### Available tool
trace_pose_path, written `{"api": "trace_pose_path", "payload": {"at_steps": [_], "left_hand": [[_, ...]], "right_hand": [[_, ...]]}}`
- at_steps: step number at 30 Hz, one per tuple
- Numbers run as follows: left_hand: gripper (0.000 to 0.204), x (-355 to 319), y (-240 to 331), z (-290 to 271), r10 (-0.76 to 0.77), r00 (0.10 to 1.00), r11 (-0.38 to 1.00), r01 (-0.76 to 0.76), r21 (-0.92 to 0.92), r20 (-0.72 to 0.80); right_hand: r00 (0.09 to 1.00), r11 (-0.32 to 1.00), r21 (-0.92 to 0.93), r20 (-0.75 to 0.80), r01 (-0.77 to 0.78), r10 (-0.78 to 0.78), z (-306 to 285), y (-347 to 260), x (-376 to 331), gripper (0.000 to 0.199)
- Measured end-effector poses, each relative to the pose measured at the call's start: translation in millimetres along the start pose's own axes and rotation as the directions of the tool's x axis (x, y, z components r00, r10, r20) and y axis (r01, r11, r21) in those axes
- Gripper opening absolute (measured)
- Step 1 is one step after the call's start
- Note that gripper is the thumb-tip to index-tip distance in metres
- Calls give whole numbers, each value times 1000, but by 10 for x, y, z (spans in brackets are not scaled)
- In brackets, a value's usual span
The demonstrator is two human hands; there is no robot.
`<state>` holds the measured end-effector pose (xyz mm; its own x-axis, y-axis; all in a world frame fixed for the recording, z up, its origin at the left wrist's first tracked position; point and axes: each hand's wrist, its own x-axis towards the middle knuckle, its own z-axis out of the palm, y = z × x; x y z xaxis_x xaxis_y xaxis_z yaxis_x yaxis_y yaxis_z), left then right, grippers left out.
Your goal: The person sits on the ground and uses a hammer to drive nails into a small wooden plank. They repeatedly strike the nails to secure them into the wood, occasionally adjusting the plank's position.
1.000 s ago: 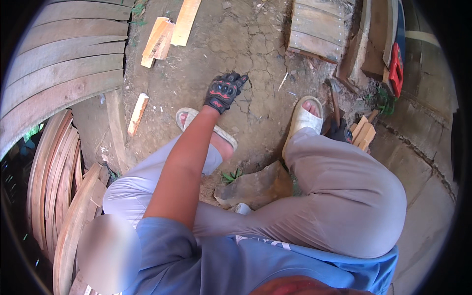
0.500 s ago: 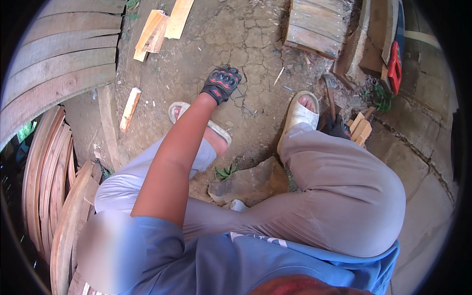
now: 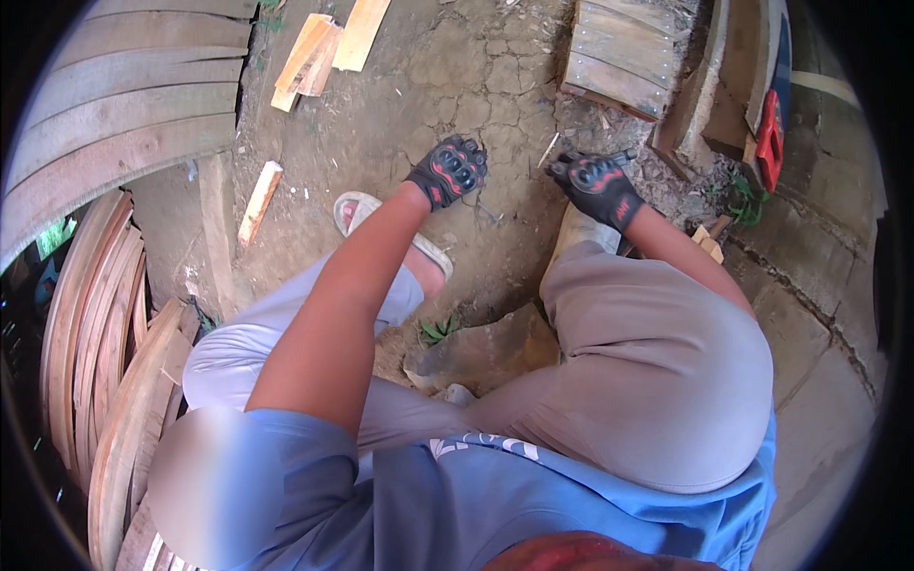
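Note:
My left hand (image 3: 447, 173), in a black glove with red trim, is over the cracked dirt ahead of my left sandal (image 3: 395, 233). Its fingers are curled, and anything inside them is hidden. To its right my right hand (image 3: 595, 187), gloved alike, is closed above my right sandal (image 3: 581, 231). A hammer (image 3: 624, 155) shows only as a small dark part past its knuckles; the rest is covered by the glove. Thin nail-like pieces (image 3: 490, 213) lie on the dirt near my left hand.
Curved planks (image 3: 86, 324) are stacked at the left, below a slatted wooden surface (image 3: 133, 90). Wood offcuts (image 3: 307, 59) lie ahead, with a boarded wooden piece (image 3: 619, 52) at the far right. Beside it is a red-handled saw (image 3: 770, 143). A flat stone (image 3: 486, 350) sits between my legs.
My right hand has come up from beside my right foot with the hammer and swung left, nearer my left hand. My left hand has shifted slightly right in the picture.

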<state>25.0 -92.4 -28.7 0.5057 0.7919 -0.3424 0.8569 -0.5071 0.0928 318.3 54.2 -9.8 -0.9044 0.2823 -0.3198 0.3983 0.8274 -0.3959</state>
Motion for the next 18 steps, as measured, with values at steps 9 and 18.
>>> {"api": "trace_pose_path", "payload": {"at_steps": [9, 18], "left_hand": [[29, -77, -6, 285, -54, 993, 997, 49, -53, -104], [22, -61, 243, 64, -878, 448, 121, 547, -828, 167]], "right_hand": [[1000, 998, 58, -26, 15, -14, 319, 42, 543, 44], [907, 872, -282, -20, 399, -421, 343, 79, 509, 45]]}}
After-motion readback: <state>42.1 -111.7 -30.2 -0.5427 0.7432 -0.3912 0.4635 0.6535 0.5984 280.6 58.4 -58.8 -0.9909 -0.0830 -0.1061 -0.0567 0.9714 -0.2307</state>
